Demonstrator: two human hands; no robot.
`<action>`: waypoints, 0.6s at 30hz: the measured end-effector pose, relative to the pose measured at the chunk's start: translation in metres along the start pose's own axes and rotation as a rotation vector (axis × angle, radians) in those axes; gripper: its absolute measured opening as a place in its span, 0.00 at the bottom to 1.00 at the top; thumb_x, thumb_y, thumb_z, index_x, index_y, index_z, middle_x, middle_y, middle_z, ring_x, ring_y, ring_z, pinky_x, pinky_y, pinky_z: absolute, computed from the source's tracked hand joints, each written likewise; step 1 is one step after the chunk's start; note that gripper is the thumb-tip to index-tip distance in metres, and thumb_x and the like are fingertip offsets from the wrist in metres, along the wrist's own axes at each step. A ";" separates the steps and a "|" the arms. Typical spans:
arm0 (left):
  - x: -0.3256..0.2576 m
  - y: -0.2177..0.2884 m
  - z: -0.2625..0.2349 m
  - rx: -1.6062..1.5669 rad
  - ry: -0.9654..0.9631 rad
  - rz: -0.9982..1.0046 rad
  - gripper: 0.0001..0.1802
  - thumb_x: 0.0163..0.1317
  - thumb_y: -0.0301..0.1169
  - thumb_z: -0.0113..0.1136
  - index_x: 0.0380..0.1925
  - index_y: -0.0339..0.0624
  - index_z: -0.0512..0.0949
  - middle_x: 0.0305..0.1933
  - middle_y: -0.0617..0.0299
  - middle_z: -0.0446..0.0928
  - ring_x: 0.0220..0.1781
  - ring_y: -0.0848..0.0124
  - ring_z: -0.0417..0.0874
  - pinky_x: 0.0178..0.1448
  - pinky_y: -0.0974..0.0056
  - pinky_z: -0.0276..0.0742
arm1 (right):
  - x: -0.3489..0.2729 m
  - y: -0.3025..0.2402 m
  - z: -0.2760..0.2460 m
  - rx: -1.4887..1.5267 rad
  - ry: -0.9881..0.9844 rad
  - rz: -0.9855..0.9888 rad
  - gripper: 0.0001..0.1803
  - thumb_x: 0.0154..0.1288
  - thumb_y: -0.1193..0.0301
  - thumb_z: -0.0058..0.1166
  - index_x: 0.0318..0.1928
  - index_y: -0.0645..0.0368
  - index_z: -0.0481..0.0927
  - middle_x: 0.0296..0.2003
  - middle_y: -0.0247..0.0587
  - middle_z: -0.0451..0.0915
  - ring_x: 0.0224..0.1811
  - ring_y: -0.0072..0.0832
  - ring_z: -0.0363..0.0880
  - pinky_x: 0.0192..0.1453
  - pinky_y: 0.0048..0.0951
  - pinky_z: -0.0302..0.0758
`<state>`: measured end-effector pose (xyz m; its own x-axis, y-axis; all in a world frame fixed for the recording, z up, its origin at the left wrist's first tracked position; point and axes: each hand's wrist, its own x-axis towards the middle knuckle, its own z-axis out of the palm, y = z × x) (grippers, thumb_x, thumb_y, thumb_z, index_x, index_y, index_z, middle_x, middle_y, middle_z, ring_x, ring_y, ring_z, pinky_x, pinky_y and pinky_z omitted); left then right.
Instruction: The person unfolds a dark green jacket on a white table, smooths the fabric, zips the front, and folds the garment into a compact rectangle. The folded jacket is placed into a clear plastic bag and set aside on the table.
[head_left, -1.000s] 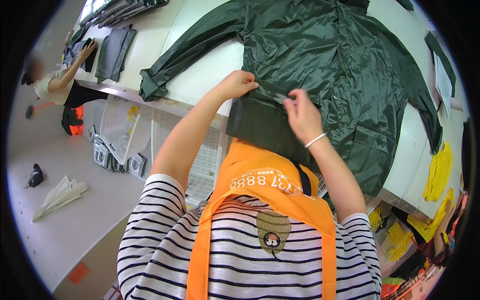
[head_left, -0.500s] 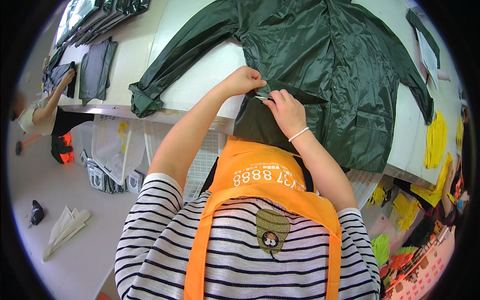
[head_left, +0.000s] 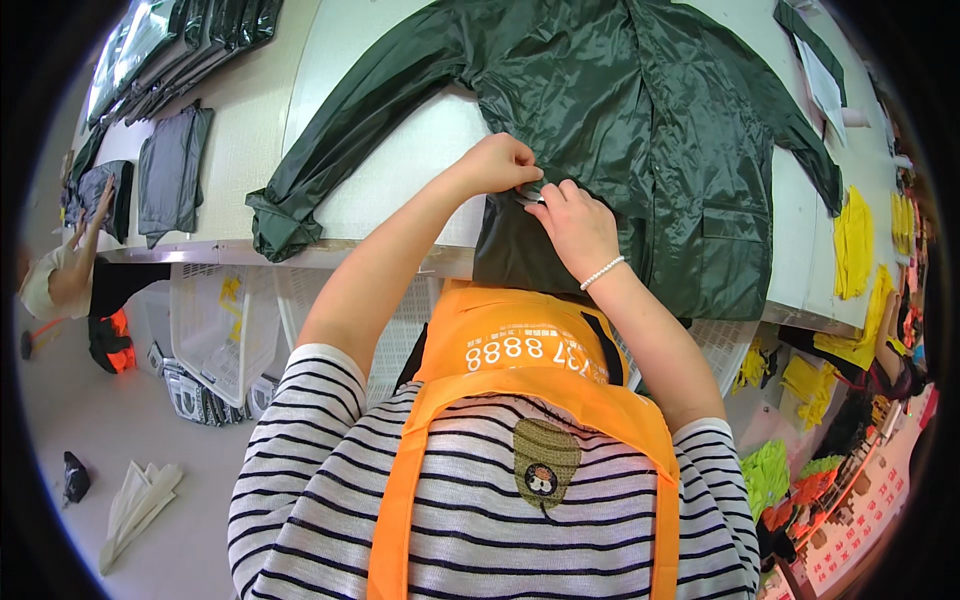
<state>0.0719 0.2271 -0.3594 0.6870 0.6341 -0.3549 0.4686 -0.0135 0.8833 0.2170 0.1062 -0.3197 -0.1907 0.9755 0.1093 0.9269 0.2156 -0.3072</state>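
A dark green, shiny jacket (head_left: 570, 90) lies spread over the pale table, its sleeves reaching out to both sides. At its left side edge, my left hand (head_left: 497, 165) is closed in a pinch on the jacket fabric. Just right of it, my right hand (head_left: 580, 228) is closed round a small metal tool, apparently thread snips (head_left: 533, 199), whose bright blade points toward the left fingertips. Most of the tool is hidden by my fingers. Below my hands the jacket's lower left corner hangs over the table edge, against my orange apron (head_left: 520, 325).
Folded dark garments (head_left: 172, 170) and a stack in clear bags (head_left: 190, 50) lie at the far left, where another person's hands (head_left: 97, 215) are raised. White plastic crates (head_left: 225, 330) stand under the table edge. Yellow garments (head_left: 852, 245) hang at the right.
My view has shifted slightly, so the table appears moved left. Both hands stay at the jacket's edge, the snips' blade now less visible. At the left, the other person's hands have risen off the folded garment.
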 end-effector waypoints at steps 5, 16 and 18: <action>-0.026 -0.005 -0.012 0.006 0.304 0.106 0.11 0.55 0.35 0.64 0.26 0.38 0.80 0.25 0.60 0.80 0.27 0.72 0.77 0.33 0.67 0.72 | 0.000 -0.008 -0.022 0.176 -0.090 0.065 0.14 0.59 0.61 0.59 0.36 0.58 0.75 0.32 0.41 0.77 0.32 0.37 0.79 0.33 0.32 0.76; -0.289 -0.195 -0.129 -0.075 1.103 -0.863 0.22 0.54 0.43 0.65 0.41 0.36 0.78 0.31 0.57 0.81 0.36 0.62 0.81 0.43 0.60 0.75 | -0.014 0.023 0.020 0.312 -0.494 0.243 0.11 0.64 0.65 0.54 0.38 0.61 0.81 0.29 0.52 0.81 0.34 0.46 0.80 0.38 0.35 0.75; -0.298 -0.203 -0.109 -0.482 1.087 -0.615 0.16 0.57 0.40 0.63 0.36 0.36 0.80 0.25 0.64 0.80 0.30 0.69 0.81 0.35 0.66 0.74 | 0.001 0.001 0.018 0.502 -0.421 0.169 0.10 0.65 0.68 0.52 0.39 0.62 0.81 0.30 0.52 0.81 0.35 0.46 0.80 0.39 0.34 0.76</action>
<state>-0.2885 0.1247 -0.3991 -0.4569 0.7306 -0.5075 0.1438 0.6237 0.7683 0.2120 0.1082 -0.3375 -0.2601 0.9090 -0.3257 0.7123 -0.0472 -0.7003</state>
